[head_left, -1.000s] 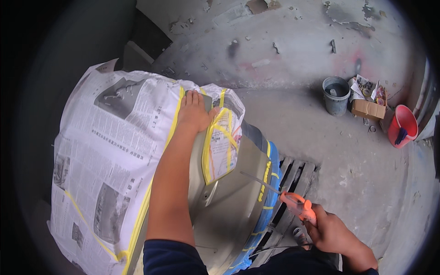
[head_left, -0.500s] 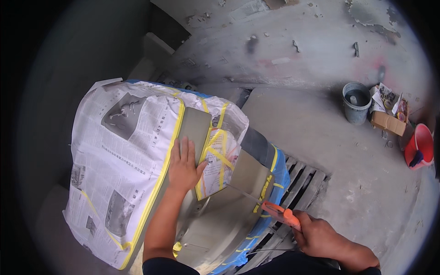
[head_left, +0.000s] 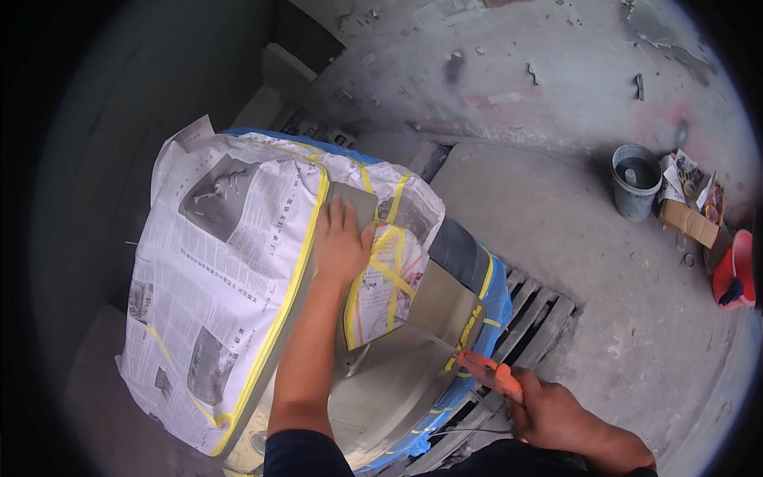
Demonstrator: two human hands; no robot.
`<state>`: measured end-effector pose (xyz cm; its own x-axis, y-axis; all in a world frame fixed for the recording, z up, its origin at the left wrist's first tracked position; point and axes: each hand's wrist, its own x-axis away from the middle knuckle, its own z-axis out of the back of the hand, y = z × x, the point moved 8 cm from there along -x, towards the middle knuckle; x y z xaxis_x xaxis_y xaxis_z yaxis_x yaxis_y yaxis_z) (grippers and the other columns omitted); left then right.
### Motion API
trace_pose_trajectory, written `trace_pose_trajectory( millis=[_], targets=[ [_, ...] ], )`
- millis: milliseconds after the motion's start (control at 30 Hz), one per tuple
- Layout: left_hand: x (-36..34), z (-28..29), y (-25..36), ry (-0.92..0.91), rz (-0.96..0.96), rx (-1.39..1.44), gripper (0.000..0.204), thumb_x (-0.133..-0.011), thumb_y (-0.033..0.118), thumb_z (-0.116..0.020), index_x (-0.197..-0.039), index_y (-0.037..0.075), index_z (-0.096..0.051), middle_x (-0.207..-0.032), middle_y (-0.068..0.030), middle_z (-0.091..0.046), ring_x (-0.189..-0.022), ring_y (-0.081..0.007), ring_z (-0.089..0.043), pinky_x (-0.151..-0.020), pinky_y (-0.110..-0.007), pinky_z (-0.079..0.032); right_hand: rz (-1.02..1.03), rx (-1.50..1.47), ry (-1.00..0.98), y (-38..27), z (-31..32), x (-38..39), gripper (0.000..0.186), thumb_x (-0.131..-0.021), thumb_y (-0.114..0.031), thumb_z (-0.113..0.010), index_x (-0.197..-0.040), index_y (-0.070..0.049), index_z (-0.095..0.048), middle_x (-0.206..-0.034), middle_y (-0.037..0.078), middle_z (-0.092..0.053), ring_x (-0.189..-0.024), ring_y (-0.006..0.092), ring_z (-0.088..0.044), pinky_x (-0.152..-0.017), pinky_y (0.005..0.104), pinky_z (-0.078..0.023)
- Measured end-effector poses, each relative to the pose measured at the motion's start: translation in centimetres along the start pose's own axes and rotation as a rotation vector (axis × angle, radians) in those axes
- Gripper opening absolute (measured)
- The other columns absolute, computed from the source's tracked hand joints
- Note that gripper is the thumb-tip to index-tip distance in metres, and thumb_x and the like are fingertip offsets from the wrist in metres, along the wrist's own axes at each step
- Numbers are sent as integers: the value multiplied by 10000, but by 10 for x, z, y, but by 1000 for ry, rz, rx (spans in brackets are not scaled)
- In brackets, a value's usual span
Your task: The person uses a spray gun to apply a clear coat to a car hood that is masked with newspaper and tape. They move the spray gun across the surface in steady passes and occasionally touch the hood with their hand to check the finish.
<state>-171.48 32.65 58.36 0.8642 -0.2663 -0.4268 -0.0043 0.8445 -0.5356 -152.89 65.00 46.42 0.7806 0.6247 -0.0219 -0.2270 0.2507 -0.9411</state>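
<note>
A car body part, masked with printed paper (head_left: 218,302), yellow tape (head_left: 278,324) and blue sheeting (head_left: 499,294), has its bare olive-grey surface (head_left: 397,381) exposed. My left hand (head_left: 342,246) lies flat on a narrow bare strip (head_left: 358,199) between the taped papers, fingers extended and slightly apart. My right hand (head_left: 548,409) is wrapped round an orange air blow gun (head_left: 485,367). Its long thin nozzle points up and left over the bare surface toward the smaller taped paper patch (head_left: 383,282). A hose runs left from below my right hand.
A slatted wooden pallet (head_left: 540,318) lies beneath the part. On the concrete floor (head_left: 620,358) at the right stand a grey bucket (head_left: 636,191), a cardboard box (head_left: 687,222) of paper and tape rolls, and a red bucket (head_left: 731,274). A stained wall (head_left: 509,56) rises behind.
My left hand slid down the strip by half a second ago, then moved back up a little. The view has shifted, placing the buckets farther right. My right hand keeps its grip on the gun.
</note>
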Motion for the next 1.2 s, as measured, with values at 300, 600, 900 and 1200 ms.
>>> trace_pose_trajectory(
  millis=[300,600,900,1200],
  targets=[
    [-10,-3,-10,41,44,71,481,-873,184,-628,-1294,-42,-577,-1448,-279,-428,-1289,-457,-423,-1121,-477,-333,-8,-9,28,2,-5,-2,434,-905,-100,-581,-1286,20,-414,-916,281,-645,-706,472,-650,-644,552,-531],
    [-45,-3,-27,-23,61,103,497,-864,183,-652,-1312,-19,-572,-1434,-287,-437,-1285,-459,-430,-1100,-473,-366,-17,-92,-18,1,-16,-5,447,-897,-94,-580,-1290,30,-405,-944,290,-643,-689,472,-648,-633,547,-534],
    [13,0,-1,-124,-44,-82,608,-956,336,-524,-1451,-2,-422,-1539,-245,-325,-1415,-421,-300,-1166,-504,-253,28,34,47,5,-5,6,447,-905,-103,-570,-1296,29,-399,-1017,286,-640,-712,473,-654,-634,546,-543],
    [-14,-18,-6,-262,40,-186,595,-1012,393,-415,-1532,113,-340,-1616,-118,-257,-1496,-383,-169,-1200,-500,-156,18,-17,12,11,-23,16,454,-908,-112,-578,-1308,10,-399,-1004,282,-642,-742,469,-660,-667,550,-541]
  ],
)
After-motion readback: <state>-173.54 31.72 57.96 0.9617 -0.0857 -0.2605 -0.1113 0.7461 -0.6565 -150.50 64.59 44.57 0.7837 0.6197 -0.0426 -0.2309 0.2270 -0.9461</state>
